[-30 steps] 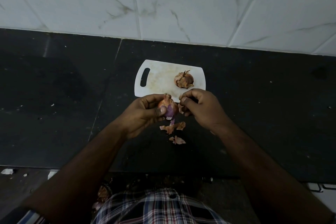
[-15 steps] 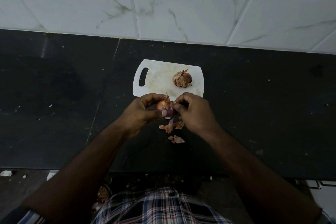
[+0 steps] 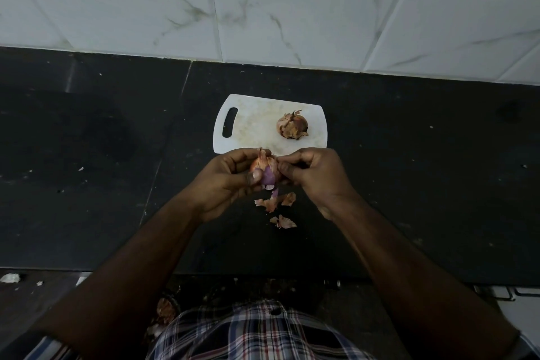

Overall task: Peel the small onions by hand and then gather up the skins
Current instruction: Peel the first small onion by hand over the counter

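My left hand [image 3: 226,181] grips a small onion [image 3: 267,171] just in front of the white cutting board [image 3: 254,126]; purple flesh shows where its skin is off. My right hand [image 3: 314,177] pinches the onion's brown skin at its right side. A second small onion [image 3: 292,125], still in its dry brown skin, lies on the right part of the board. Loose skins [image 3: 276,200] lie on the black counter under my hands, with one more piece of skin [image 3: 283,222] a little nearer to me.
The black stone counter [image 3: 423,172] runs left to right, backed by a white marbled tile wall [image 3: 292,9]. Small white crumbs dot the counter. Its front edge is near my checked shirt [image 3: 251,333]. More skins lie below the edge at lower left.
My right hand has shifted back against the onion and taken a fresh pinch of skin. More purple flesh shows on the held onion. The onion on the board and the fallen skins have not moved.
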{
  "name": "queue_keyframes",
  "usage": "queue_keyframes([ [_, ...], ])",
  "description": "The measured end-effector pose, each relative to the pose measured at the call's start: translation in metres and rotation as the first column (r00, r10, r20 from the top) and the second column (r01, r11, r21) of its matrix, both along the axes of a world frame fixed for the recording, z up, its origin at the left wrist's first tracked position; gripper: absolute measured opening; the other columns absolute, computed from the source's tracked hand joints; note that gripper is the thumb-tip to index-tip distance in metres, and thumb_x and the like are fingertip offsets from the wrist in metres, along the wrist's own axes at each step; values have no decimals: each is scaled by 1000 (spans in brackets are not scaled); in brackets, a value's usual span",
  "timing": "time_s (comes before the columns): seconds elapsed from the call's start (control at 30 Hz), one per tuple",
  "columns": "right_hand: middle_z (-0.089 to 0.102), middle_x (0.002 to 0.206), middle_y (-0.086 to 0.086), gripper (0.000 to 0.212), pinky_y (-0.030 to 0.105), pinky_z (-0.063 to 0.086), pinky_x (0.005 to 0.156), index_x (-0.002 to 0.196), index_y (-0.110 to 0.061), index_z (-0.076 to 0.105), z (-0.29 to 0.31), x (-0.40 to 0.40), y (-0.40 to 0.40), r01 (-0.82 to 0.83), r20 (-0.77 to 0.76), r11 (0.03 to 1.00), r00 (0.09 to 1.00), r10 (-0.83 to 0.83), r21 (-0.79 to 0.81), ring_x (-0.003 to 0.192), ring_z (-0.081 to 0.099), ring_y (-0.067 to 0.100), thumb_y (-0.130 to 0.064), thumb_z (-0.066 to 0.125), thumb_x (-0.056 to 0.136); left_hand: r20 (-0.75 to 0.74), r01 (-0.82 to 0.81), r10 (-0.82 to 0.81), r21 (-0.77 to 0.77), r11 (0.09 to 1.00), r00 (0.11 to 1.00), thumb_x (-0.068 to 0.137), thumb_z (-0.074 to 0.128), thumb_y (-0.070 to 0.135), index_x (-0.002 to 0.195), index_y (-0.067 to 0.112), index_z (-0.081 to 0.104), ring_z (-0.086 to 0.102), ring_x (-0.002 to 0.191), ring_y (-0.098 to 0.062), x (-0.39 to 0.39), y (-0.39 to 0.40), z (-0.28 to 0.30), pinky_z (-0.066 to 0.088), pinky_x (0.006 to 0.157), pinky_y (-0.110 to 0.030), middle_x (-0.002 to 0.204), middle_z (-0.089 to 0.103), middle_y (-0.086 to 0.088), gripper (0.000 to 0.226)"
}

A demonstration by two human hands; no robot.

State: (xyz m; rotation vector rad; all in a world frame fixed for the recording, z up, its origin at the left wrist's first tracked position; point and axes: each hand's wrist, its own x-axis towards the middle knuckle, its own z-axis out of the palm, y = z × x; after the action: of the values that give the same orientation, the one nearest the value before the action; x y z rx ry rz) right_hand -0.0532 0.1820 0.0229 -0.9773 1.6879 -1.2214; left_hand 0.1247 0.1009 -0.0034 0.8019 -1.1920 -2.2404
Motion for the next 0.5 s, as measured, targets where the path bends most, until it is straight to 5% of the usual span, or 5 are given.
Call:
queue_keyframes([
  [0.17, 76, 94, 4, 18, 35, 61, 74, 105, -11, 75, 1, -5, 0, -70, -39, 996, 997, 72, 54, 83, 75, 18, -4, 65, 93, 12, 7, -7, -29, 1000, 1000, 81, 70, -4, 128, 1, 60, 71, 97, -19, 2, -2, -1, 58, 74, -25, 124, 67, -13, 48],
  [0.3, 77, 87, -4, 15, 37, 62, 72, 103, -17, 78, 6, -2, 3, -107, -201, 993, 973, 114, 47, 72, 74, 16, -20, 71, 90, 29, 9, -6, -86, 996, 1000, 77, 67, -9, 123, 1, 62, 71, 101, -21, 0, 0, 0, 58, 77, -25, 124, 68, -14, 48],
  [0.5, 75, 74, -9, 12, 33, 61, 61, 85, -17, 80, 12, 3, 5, -49, -238, 999, 970, 51, 11, 60, 72, 18, -10, 70, 85, 71, -6, 16, -146, 989, 997, 71, 73, -3, 120, 6, 66, 67, 112, -32, -3, 3, -2, 58, 89, -34, 130, 66, -16, 51],
])
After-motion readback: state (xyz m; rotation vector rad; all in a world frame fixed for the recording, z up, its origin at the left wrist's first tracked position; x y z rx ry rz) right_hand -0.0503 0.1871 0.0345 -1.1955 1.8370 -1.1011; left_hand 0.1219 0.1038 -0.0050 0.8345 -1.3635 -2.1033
